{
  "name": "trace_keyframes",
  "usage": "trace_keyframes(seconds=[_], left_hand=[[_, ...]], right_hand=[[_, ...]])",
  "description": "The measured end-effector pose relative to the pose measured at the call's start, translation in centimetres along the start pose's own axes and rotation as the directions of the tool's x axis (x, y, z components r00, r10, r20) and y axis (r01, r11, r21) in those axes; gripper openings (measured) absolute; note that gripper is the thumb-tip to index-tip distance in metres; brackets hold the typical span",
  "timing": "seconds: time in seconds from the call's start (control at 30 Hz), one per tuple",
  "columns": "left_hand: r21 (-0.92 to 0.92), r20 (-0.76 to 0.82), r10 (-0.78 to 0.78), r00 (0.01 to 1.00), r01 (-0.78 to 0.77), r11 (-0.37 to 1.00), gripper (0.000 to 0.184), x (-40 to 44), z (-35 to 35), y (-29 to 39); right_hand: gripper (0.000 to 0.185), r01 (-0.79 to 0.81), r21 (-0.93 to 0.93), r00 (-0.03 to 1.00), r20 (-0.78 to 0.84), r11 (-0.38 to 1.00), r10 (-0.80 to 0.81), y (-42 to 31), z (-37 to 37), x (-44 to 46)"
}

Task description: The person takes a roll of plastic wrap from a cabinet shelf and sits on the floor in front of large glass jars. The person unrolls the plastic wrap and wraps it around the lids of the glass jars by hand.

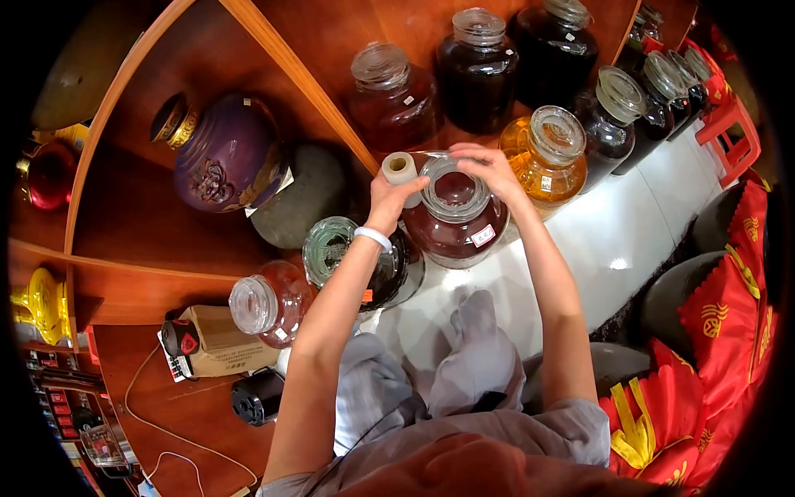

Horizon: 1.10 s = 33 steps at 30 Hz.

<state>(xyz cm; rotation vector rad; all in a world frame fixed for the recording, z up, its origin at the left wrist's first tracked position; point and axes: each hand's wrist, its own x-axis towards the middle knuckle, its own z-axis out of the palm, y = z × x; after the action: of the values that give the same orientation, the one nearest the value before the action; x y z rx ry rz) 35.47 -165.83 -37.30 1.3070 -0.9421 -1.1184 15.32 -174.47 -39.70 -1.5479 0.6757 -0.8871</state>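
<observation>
A roll of clear plastic wrap [400, 168] is gripped in my left hand [389, 199], its cardboard core facing up. A thin stretch of film runs from it across the far side of a large glass jar [451, 236] to my right hand [489, 168]. The fingers of that hand are bent over the film at the right of the jar's mouth. The jar has no lid on it, holds dark red liquid and bears a small white label. To its left stands another glass jar [329, 248], partly hidden by my left forearm.
Lidded jars of dark liquid [476, 74] and an amber one [546, 157] stand behind and to the right. A purple urn [225, 153] sits on the wooden shelf. A lidded jar [269, 302] and a cardboard box [224, 341] are at left, red cloth-covered pots [720, 306] at right.
</observation>
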Motion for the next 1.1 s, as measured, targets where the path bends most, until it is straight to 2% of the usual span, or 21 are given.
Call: trace_keyframes(seconds=[0.03,0.07,0.13,0.2,0.23,0.27,0.33,0.43,0.53,0.73,0.83,0.93,1.0,1.1], left_hand=[[-0.002,-0.002,0.000,1.000,0.000,1.000,0.046,0.1,-0.1,-0.2],[0.010,-0.016,-0.008,1.000,0.008,1.000,0.046,0.3,-0.1,-0.4],[0.021,-0.029,-0.025,0.999,0.025,0.999,0.047,0.2,-0.1,-0.6],[-0.011,-0.006,-0.022,1.000,0.022,1.000,0.047,0.1,-0.1,-0.3],[0.029,-0.018,-0.013,1.000,0.014,0.999,0.046,-0.1,-0.2,0.0],[0.030,-0.021,-0.010,1.000,0.010,0.999,0.046,-0.1,-0.2,0.0],[0.055,-0.050,0.037,0.998,-0.035,0.998,0.045,-0.3,0.0,0.0],[0.082,-0.107,0.062,0.992,-0.053,0.995,0.042,-0.4,0.0,-0.1],[0.058,-0.110,0.069,0.992,-0.063,0.996,0.041,-1.0,0.0,-0.1],[0.075,-0.134,0.061,0.989,-0.052,0.996,0.044,-2.1,-0.1,-0.7],[0.044,-0.146,0.083,0.986,-0.077,0.996,0.042,-2.9,0.2,-0.9],[0.094,-0.114,0.124,0.986,-0.113,0.989,0.041,-4.1,-0.1,-1.7],[0.138,-0.163,0.140,0.977,-0.118,0.983,0.042,-5.3,-0.1,-2.8],[0.231,-0.155,0.231,0.961,-0.192,0.954,0.047,-8.0,0.5,-3.5]], right_hand=[[0.033,0.054,-0.071,0.993,-0.102,0.996,-0.061,-0.4,-0.1,0.2],[0.033,0.131,-0.036,0.983,-0.127,0.991,-0.135,-0.9,-0.4,0.6],[0.039,0.165,-0.142,0.985,-0.030,0.976,-0.171,-2.3,-0.9,1.6],[0.051,0.201,-0.381,0.976,0.155,0.902,-0.152,-2.8,0.1,2.0],[0.068,0.239,-0.572,0.964,0.236,0.785,-0.121,-3.3,0.7,1.4],[0.086,0.274,-0.680,0.954,0.282,0.680,-0.101,-3.4,1.2,0.6],[0.105,0.283,-0.809,0.958,0.262,0.515,-0.115,-3.8,2.0,-1.2],[0.116,0.245,-0.847,0.968,0.245,0.473,-0.063,-4.4,2.3,-2.3],[0.119,0.253,-0.833,0.964,0.263,0.492,-0.051,-4.2,2.2,-2.2],[0.114,0.317,-0.817,0.944,0.318,0.482,-0.083,-4.0,1.6,-2.0],[0.108,0.317,-0.806,0.948,0.285,0.500,-0.143,-3.3,1.7,-2.1],[0.107,0.308,-0.798,0.951,0.259,0.517,-0.167,-3.0,1.8,-2.2],[0.106,0.312,-0.799,0.950,0.253,0.515,-0.184,-3.0,1.8,-2.2],[0.106,0.304,-0.796,0.953,0.249,0.524,-0.173,-2.8,1.7,-2.2]])
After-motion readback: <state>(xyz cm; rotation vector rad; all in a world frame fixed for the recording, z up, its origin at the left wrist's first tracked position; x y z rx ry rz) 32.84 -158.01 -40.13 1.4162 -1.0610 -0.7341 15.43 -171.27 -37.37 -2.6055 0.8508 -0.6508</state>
